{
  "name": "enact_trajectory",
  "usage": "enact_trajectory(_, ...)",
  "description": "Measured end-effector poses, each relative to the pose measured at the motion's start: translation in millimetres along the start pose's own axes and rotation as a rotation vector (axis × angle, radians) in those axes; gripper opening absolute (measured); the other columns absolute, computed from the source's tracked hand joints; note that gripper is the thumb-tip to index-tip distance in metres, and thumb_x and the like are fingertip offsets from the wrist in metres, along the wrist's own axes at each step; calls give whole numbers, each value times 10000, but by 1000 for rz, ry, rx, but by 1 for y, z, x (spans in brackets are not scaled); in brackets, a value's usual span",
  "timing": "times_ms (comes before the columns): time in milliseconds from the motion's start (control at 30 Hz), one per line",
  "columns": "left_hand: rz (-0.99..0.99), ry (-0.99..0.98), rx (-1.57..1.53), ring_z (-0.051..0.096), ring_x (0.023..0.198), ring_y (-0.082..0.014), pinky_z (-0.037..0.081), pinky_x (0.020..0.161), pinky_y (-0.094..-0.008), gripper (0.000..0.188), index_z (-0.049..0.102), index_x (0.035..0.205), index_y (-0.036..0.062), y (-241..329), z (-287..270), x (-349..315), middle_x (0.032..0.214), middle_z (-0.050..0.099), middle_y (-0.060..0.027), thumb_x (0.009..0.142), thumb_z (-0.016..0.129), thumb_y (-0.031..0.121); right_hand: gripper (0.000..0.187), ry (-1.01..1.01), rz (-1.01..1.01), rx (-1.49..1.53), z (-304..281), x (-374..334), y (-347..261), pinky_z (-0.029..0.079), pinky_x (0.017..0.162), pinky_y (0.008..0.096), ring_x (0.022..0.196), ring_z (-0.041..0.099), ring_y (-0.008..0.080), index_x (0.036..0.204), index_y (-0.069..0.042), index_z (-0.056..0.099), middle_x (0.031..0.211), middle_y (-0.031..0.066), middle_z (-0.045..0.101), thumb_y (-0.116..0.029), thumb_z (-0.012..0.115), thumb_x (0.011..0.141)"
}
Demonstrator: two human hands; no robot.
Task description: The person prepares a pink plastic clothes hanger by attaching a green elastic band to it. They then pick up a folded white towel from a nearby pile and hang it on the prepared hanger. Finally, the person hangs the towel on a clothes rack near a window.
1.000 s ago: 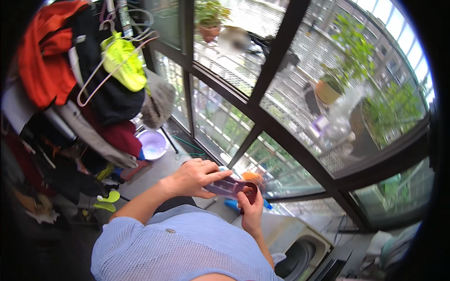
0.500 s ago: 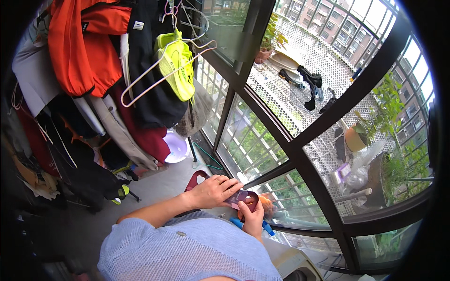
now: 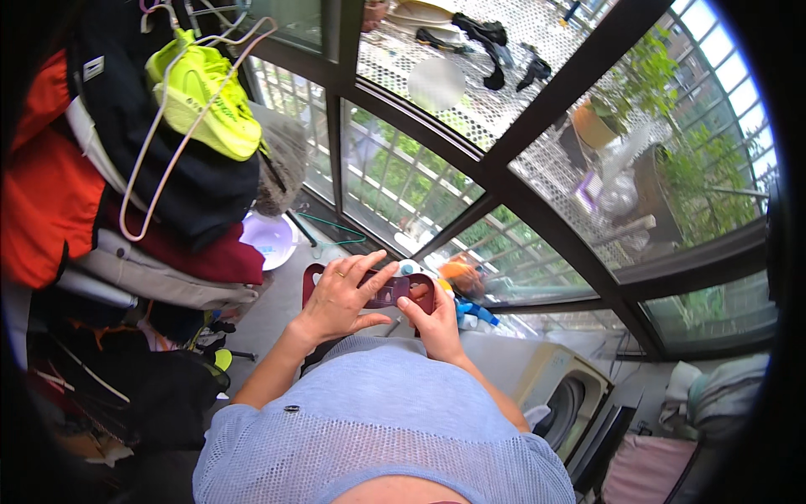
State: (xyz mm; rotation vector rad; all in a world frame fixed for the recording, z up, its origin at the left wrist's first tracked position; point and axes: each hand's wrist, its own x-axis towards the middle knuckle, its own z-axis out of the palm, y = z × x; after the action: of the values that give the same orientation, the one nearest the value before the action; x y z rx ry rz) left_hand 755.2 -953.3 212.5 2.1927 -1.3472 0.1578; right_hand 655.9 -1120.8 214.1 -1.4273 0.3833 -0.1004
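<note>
A maroon flat piece, apparently plastic, with a rounded loop at each end and a slotted middle (image 3: 389, 292), is held level in front of my body; I cannot make out its exact kind. My right hand (image 3: 435, 323) grips its right end, the thumb pressed on top and the fingers around the loop. Over its left part lies my left hand (image 3: 334, 302), palm down, fingers spread and thumb stretched out to the right. It hides much of that side.
Clothes, including a red jacket (image 3: 50, 193), hang at left beside neon-yellow shoes (image 3: 206, 97) on a hanger. A lilac basin (image 3: 270, 239) stands below. Dark-framed windows (image 3: 504, 172) run along the right. A washing machine (image 3: 558, 391) is at lower right.
The view has swung to the right and down, bringing the washing machine further in. My left hand's fingers have spread and lifted, showing more of the maroon piece. My right hand keeps its grip.
</note>
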Motion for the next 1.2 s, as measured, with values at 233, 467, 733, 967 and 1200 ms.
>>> enact_trajectory(233,174,62,-121,577,848,-231,441,766,-363,661,529,1184,85,-5,8,23,977,579,-63,676,727,458,284,183,-28,44,-12,-19,-6,412,556,194,659,504,54,1041,-25,563,821,-3,555,-110,693,803)
enact_trajectory(467,317,115,-157,573,752,-228,437,632,-344,568,567,1044,107,6,10,42,907,566,-55,606,784,397,250,121,-211,47,-31,-36,-5,398,572,169,676,494,25,1012,-28,562,831,-24,549,-57,694,802)
enact_trajectory(733,363,85,-235,591,625,-236,453,543,-331,535,617,960,114,33,5,65,769,589,-47,577,803,438,256,153,-223,47,-47,-54,-12,448,699,207,806,542,54,1027,-11,540,917,14,585,-65,681,821)
enact_trajectory(967,252,124,-238,602,607,-229,457,544,-333,428,610,822,91,42,31,65,680,606,-33,621,756,439,311,140,-270,30,-55,-56,3,431,705,208,817,534,68,1101,-11,536,906,13,585,-78,675,831)
enact_trajectory(1200,370,89,-306,592,571,-236,441,530,-335,311,614,754,80,61,38,88,640,599,-46,721,694,380,298,65,-134,101,-74,-87,-14,420,674,224,792,524,76,1127,-10,493,874,25,551,-179,592,902)
